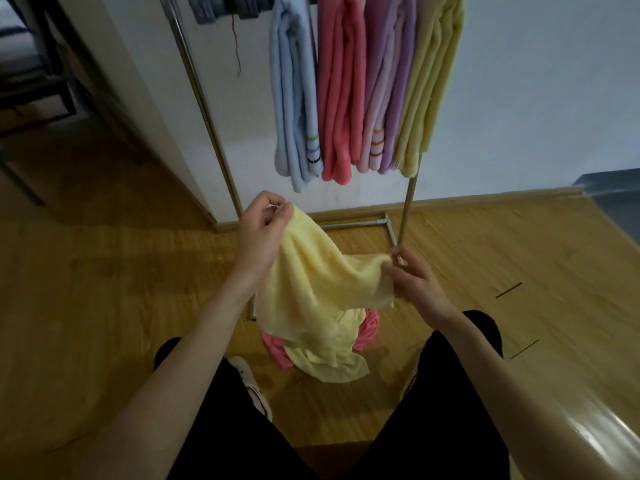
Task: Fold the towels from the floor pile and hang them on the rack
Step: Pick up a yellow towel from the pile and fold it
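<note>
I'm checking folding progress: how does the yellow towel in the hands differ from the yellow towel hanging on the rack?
The held yellow towel is unfolded and rumpled, pinched between left hand and right hand; the rack's yellow towel hangs folded in neat layers. The held one sags toward the floor pile; the hung one drapes beside the purple towel. Both look the same pale yellow.

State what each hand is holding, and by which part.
Both hold one yellow towel by its top edge: left hand pinches one corner, right hand the other end.
</note>
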Available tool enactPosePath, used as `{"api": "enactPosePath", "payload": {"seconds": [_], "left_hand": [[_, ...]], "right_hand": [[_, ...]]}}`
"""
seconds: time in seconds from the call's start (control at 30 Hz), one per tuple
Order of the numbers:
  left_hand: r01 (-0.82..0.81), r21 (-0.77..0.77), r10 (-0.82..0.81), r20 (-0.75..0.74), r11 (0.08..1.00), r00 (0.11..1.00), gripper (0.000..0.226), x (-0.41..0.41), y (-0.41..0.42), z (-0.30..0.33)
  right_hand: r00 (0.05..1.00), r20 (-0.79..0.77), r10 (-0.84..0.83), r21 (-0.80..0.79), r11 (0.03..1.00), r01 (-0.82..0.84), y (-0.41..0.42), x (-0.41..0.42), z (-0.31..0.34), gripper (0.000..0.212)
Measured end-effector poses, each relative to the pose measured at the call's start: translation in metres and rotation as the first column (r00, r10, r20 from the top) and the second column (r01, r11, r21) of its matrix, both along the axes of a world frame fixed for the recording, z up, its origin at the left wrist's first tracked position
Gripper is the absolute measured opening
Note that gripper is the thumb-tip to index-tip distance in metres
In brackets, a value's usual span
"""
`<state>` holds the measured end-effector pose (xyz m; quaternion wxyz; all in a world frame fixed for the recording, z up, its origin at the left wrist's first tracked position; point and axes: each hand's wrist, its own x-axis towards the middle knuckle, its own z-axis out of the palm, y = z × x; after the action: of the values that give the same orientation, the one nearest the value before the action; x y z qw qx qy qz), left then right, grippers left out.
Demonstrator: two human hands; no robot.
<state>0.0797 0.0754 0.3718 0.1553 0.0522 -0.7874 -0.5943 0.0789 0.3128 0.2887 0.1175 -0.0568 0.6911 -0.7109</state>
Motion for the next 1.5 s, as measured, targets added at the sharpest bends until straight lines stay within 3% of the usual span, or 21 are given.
{"api": "enactPosePath", "payload": {"seconds": [0.1, 0.23, 0.3, 0.43, 0.67, 0.87, 0.97, 1.07, 1.23, 1.37, 1.5], "left_hand": [[0.014, -0.107, -0.020, -0.052, 0.994, 0.998, 0.009, -0.011, -0.004, -0.007], [-0.004, -0.137, 0.000, -0.029, 0.991, 1.000, 0.009, -0.022, -0.014, -0.015], [-0.007, -0.129, 0.004, -0.021, 0.992, 1.000, 0.008, -0.025, -0.020, -0.020], [0.069, -0.119, -0.065, 0.036, 0.991, 0.997, 0.010, -0.021, -0.031, -0.024], [0.355, -0.197, -0.308, 0.232, 0.914, 0.923, 0.019, 0.017, -0.050, -0.029], [0.612, -0.187, -0.563, 0.256, 0.769, 0.786, 0.057, 0.047, -0.053, -0.029], [0.525, -0.215, -0.472, 0.256, 0.823, 0.844, 0.059, 0.048, -0.043, -0.031], [0.350, -0.308, -0.302, 0.191, 0.885, 0.934, 0.036, 0.046, -0.032, -0.038], [0.262, -0.447, -0.235, 0.117, 0.855, 0.965, 0.027, 0.041, -0.031, -0.050], [0.199, -0.282, -0.145, 0.200, 0.939, 0.969, 0.021, 0.034, -0.045, -0.054], [0.061, -0.158, -0.028, 0.207, 0.986, 0.978, 0.024, 0.032, -0.055, -0.038]], "right_hand": [[0.926, -0.375, 0.045, 0.315, 0.946, 0.082, -0.012, 0.002, 0.035, 0.002], [0.845, -0.535, 0.029, 0.291, 0.945, 0.151, -0.043, 0.005, 0.082, 0.006], [0.889, -0.455, -0.055, 0.197, 0.967, 0.161, -0.057, 0.004, 0.098, 0.011], [0.956, -0.125, -0.264, 0.049, 0.961, 0.271, -0.084, -0.015, 0.115, 0.017], [0.958, 0.056, -0.281, -0.001, 0.959, 0.282, -0.136, -0.035, 0.122, 0.023], [0.950, 0.085, -0.301, -0.036, 0.952, 0.304, -0.153, -0.027, 0.114, 0.013], [0.934, 0.096, -0.345, -0.059, 0.934, 0.352, -0.154, -0.025, 0.116, 0.014], [0.919, 0.102, -0.380, -0.058, 0.920, 0.387, -0.153, -0.026, 0.119, 0.017], [0.918, 0.135, -0.374, -0.122, 0.913, 0.390, -0.146, -0.028, 0.124, 0.023], [0.868, 0.231, -0.440, -0.160, 0.862, 0.480, -0.130, -0.040, 0.121, 0.027], [0.805, 0.347, -0.481, -0.065, 0.844, 0.533, -0.116, -0.049, 0.102, 0.029]]}}
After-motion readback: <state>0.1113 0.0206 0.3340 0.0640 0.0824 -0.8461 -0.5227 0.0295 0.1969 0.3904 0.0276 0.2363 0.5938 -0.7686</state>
